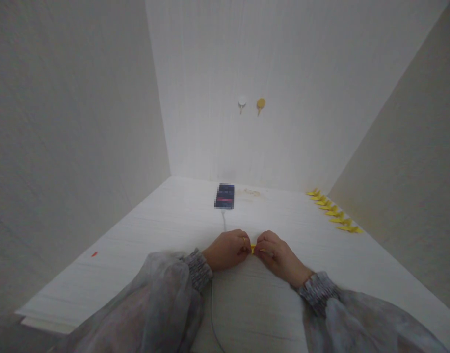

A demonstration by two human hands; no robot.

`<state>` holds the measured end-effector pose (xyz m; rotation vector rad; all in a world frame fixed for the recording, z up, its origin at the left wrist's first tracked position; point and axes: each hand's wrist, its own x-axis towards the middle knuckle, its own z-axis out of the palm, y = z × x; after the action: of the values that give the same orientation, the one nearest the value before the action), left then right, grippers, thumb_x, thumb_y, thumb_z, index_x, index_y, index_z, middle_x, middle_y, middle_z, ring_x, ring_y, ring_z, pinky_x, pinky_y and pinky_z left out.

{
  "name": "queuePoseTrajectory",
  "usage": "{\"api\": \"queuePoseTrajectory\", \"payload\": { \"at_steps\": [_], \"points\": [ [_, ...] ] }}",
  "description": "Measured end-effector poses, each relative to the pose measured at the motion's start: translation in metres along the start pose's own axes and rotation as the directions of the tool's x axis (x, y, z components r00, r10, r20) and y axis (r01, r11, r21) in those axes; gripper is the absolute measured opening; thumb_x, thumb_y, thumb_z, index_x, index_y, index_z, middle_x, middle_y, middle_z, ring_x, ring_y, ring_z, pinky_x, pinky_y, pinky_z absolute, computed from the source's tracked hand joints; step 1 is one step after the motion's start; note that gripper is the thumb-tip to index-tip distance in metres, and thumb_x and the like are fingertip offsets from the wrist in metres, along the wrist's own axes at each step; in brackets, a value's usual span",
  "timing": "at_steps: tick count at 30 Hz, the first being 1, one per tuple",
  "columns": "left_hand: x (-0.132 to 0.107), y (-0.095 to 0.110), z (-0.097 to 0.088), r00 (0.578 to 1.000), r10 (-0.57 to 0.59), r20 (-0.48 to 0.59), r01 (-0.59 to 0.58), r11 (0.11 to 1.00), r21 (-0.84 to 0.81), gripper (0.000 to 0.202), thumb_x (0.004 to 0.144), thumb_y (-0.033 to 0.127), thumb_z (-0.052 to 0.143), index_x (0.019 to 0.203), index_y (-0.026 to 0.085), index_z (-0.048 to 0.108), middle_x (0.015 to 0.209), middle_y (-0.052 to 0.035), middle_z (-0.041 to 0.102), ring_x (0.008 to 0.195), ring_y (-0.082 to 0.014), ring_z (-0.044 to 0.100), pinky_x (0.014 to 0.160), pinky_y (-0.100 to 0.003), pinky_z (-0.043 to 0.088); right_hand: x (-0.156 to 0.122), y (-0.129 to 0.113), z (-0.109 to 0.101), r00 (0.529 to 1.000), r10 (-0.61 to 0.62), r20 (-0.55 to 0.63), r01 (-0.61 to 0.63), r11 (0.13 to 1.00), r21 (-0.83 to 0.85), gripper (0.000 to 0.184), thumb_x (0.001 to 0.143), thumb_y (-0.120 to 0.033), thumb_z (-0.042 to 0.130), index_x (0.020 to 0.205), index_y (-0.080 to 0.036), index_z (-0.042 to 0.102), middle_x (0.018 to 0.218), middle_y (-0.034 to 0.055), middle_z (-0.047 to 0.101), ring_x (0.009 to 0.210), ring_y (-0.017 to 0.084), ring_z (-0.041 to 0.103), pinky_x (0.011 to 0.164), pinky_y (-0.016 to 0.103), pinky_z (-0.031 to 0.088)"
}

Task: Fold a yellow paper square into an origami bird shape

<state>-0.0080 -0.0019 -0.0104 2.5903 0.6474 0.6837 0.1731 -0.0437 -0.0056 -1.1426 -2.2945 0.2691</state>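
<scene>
My left hand (231, 249) and my right hand (278, 256) are close together over the middle of the white table. Between them shows a small piece of folded yellow paper (253, 249), pinched by the fingertips of both. My fingers hide most of it, so its full shape cannot be made out. A ring is on a finger of my left hand. Along the table's right side stands a row of several folded yellow paper birds (333, 214), apart from my hands.
A phone (225, 196), its screen blurred, lies beyond my hands; a white cable (212, 314) runs from it towards me under my left arm. A small orange scrap (94, 254) lies at left. White walls enclose the table (154, 220); a white hook (242, 102) and a yellow hook (260, 103) are on the back one.
</scene>
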Motion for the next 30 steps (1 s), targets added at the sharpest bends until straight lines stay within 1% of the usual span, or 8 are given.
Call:
{"api": "queuePoseTrajectory", "payload": {
  "at_steps": [3, 6, 8, 10, 14, 19, 24, 30],
  "points": [
    [0.000, -0.002, 0.002, 0.999, -0.033, 0.037, 0.035, 0.997, -0.062, 0.013, 0.068, 0.016, 0.050, 0.076, 0.015, 0.059, 0.080, -0.0023, 0.056, 0.070, -0.0100, 0.050, 0.067, -0.021, 0.040, -0.002, 0.002, -0.001, 0.997, -0.032, 0.069, 0.033, 0.999, -0.012, 0.016, 0.078, -0.015, 0.043, 0.074, -0.019, 0.058, 0.080, 0.0053, 0.052, 0.080, 0.017, 0.047, 0.071, 0.030, 0.041],
    [0.001, -0.004, 0.003, 0.988, -0.155, 0.011, 0.156, 0.982, -0.111, 0.017, 0.070, 0.017, 0.048, 0.082, 0.014, 0.060, 0.078, -0.0027, 0.056, 0.064, -0.0089, 0.049, 0.062, -0.020, 0.040, -0.002, 0.004, -0.001, 0.996, -0.053, 0.074, 0.053, 0.999, 0.000, 0.016, 0.079, -0.017, 0.045, 0.073, -0.019, 0.059, 0.079, 0.0052, 0.053, 0.079, 0.016, 0.048, 0.070, 0.030, 0.042],
    [0.001, -0.005, 0.003, 0.981, -0.192, 0.009, 0.192, 0.973, -0.128, 0.019, 0.071, 0.019, 0.048, 0.084, 0.014, 0.060, 0.077, -0.0029, 0.055, 0.063, -0.0091, 0.049, 0.061, -0.021, 0.039, -0.001, 0.005, 0.000, 0.995, -0.064, 0.071, 0.064, 0.998, 0.008, 0.016, 0.079, -0.019, 0.045, 0.073, -0.019, 0.060, 0.078, 0.0054, 0.053, 0.078, 0.016, 0.049, 0.069, 0.029, 0.043],
    [0.001, -0.006, 0.004, 0.983, -0.183, 0.015, 0.184, 0.974, -0.135, 0.018, 0.071, 0.021, 0.049, 0.081, 0.015, 0.062, 0.077, -0.0030, 0.055, 0.064, -0.0092, 0.049, 0.061, -0.021, 0.039, 0.000, 0.006, 0.002, 0.995, -0.066, 0.077, 0.065, 0.998, 0.015, 0.017, 0.080, -0.021, 0.044, 0.073, -0.019, 0.060, 0.078, 0.0055, 0.053, 0.077, 0.016, 0.050, 0.069, 0.029, 0.043],
    [0.000, -0.011, 0.009, 0.983, -0.182, 0.003, 0.180, 0.970, -0.162, 0.015, 0.068, 0.017, 0.051, 0.076, 0.015, 0.063, 0.076, -0.0023, 0.054, 0.060, -0.0077, 0.048, 0.057, -0.019, 0.038, 0.002, 0.008, 0.006, 0.992, -0.075, 0.103, 0.071, 0.997, 0.037, 0.019, 0.081, -0.023, 0.043, 0.073, -0.019, 0.060, 0.076, 0.0052, 0.053, 0.077, 0.016, 0.050, 0.069, 0.030, 0.043],
    [0.000, -0.018, 0.015, 0.985, -0.173, -0.020, 0.166, 0.967, -0.194, 0.011, 0.067, 0.018, 0.054, 0.072, 0.015, 0.064, 0.073, -0.0013, 0.054, 0.060, -0.0074, 0.048, 0.058, -0.019, 0.039, 0.002, 0.009, 0.007, 0.987, -0.082, 0.139, 0.072, 0.995, 0.071, 0.017, 0.081, -0.020, 0.043, 0.074, -0.019, 0.059, 0.078, 0.0046, 0.051, 0.078, 0.015, 0.049, 0.070, 0.028, 0.042],
    [0.001, -0.022, 0.017, 0.990, -0.139, 0.007, 0.137, 0.967, -0.216, 0.010, 0.066, 0.017, 0.055, 0.069, 0.014, 0.064, 0.073, -0.0016, 0.055, 0.065, -0.0086, 0.051, 0.063, -0.020, 0.040, 0.003, 0.007, 0.007, 0.983, -0.073, 0.169, 0.062, 0.996, 0.069, 0.014, 0.080, -0.018, 0.043, 0.074, -0.018, 0.056, 0.077, 0.0043, 0.051, 0.078, 0.015, 0.048, 0.071, 0.028, 0.040],
    [0.002, -0.020, 0.015, 0.993, -0.109, 0.035, 0.114, 0.972, -0.207, 0.011, 0.066, 0.016, 0.055, 0.069, 0.012, 0.064, 0.076, -0.0032, 0.056, 0.066, -0.0090, 0.052, 0.064, -0.020, 0.041, 0.003, 0.006, 0.009, 0.987, -0.039, 0.154, 0.024, 0.995, 0.100, 0.011, 0.079, -0.014, 0.043, 0.074, -0.018, 0.052, 0.077, 0.0037, 0.050, 0.077, 0.015, 0.047, 0.070, 0.029, 0.039]
  ]
}}
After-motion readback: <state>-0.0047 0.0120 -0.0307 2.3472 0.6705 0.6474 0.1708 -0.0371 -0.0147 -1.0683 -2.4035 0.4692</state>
